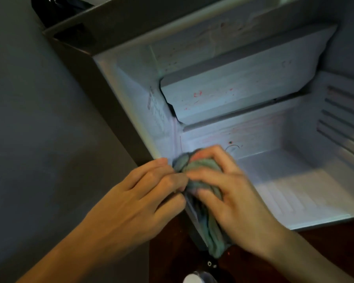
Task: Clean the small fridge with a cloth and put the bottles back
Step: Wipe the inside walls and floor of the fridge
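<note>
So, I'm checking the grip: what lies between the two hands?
The bunched greenish cloth, in the head view: the left hand pinches one end, the right hand wraps the rest.

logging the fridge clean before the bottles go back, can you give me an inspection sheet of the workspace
surface: fridge floor pale and lit
job's things: green cloth bunched at the fridge's lower left front corner; red stains on the freezer flap; no bottles seen inside
clutter: white round object at the bottom edge, cannot tell what it is
grippers: left hand and right hand both grip the cloth
cables: nothing seen
surroundings: grey wall left of the fridge; dark brown surface below it
</note>
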The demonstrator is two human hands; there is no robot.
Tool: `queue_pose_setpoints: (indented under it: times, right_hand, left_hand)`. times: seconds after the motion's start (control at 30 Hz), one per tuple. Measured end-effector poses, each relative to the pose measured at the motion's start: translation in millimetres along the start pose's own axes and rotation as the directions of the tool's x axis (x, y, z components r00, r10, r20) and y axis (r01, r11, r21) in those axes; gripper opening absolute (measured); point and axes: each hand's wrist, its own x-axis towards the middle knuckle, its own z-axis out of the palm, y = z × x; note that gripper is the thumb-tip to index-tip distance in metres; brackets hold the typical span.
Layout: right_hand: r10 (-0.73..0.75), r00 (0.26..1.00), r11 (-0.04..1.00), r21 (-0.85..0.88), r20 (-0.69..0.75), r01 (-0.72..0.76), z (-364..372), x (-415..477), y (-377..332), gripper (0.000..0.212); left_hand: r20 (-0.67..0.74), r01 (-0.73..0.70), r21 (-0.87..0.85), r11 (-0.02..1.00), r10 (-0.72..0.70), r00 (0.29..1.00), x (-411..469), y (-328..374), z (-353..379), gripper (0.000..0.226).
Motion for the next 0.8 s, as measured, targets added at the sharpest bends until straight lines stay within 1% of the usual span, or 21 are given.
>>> queue_pose_setpoints:
  times: [0.03, 0.07, 0.13, 0.2, 0.27, 0.3, 0.37, 0.43, 0.5, 0.57, 0.67, 0.7, 0.73, 0.8]
  right_hand:
    - [0.002, 1.0, 1.0, 0.001, 0.002, -0.002, 0, -8, 3, 0.021]
    - [0.015, 0.999, 1.0, 0.007, -0.029, -0.014, 2, -13, 8, 0.02]
    - [0.088, 0.981, 0.996, 0.04, -0.174, -0.082, 3, -11, 23, 0.02]
    - [0.19, 0.93, 0.982, 0.05, -0.315, -0.183, 6, 8, 40, 0.021]
    - [0.276, 0.877, 0.958, 0.043, -0.393, -0.282, 10, 38, 55, 0.024]
    - [0.288, 0.855, 0.952, 0.031, -0.431, -0.304, 13, 54, 59, 0.026]
    - [0.242, 0.839, 0.955, -0.035, -0.488, -0.296, 18, 83, 56, 0.028]
    - [0.178, 0.861, 0.94, -0.177, -0.476, -0.293, 21, 104, 45, 0.027]
    - [0.141, 0.891, 0.89, -0.338, -0.431, -0.305, 24, 116, 36, 0.024]
    - [0.163, 0.912, 0.827, -0.453, -0.377, -0.335, 28, 124, 27, 0.022]
    - [0.187, 0.933, 0.758, -0.559, -0.308, -0.336, 29, 134, 23, 0.027]
    - [0.182, 0.945, 0.765, -0.565, -0.273, -0.311, 27, 134, 26, 0.027]
    - [0.184, 0.954, 0.8, -0.527, -0.236, -0.285, 24, 131, 31, 0.026]
    - [0.179, 0.966, 0.903, -0.36, -0.184, -0.236, 15, 119, 41, 0.02]
  left_hand:
    - [-0.007, -0.004, -0.009, 1.0, 0.004, 1.0, 0, -1, -2, 0.009]
    - [-0.02, -0.001, -0.017, 1.0, 0.0, 1.0, 0, -3, -6, 0.013]
    - [-0.049, 0.017, -0.013, 1.0, -0.018, 0.999, 4, -10, -14, 0.018]
    - [-0.044, 0.019, 0.036, 0.999, -0.017, 0.999, 7, -17, -18, 0.014]
    - [-0.027, 0.017, 0.081, 0.997, -0.015, 1.0, 11, -20, -17, 0.013]
    - [-0.019, 0.019, 0.095, 0.995, -0.017, 1.0, 14, -21, -16, 0.014]
    - [-0.007, 0.027, 0.108, 0.994, -0.027, 1.0, 17, -22, -14, 0.014]
    - [-0.005, 0.039, 0.108, 0.993, -0.039, 0.999, 19, -21, -13, 0.012]
    - [-0.009, 0.04, 0.111, 0.993, -0.04, 0.999, 19, -22, -11, 0.009]
    - [-0.013, 0.044, 0.115, 0.992, -0.043, 0.999, 18, -20, -8, 0.009]
    - [-0.01, 0.055, 0.142, 0.988, -0.054, 0.999, 21, -20, -5, 0.015]
    - [-0.006, 0.054, 0.152, 0.987, -0.054, 0.999, 21, -21, -5, 0.017]
    - [-0.003, 0.052, 0.157, 0.986, -0.052, 0.999, 21, -22, -5, 0.018]
    - [-0.002, 0.047, 0.158, 0.986, -0.048, 0.999, 22, -23, -5, 0.018]
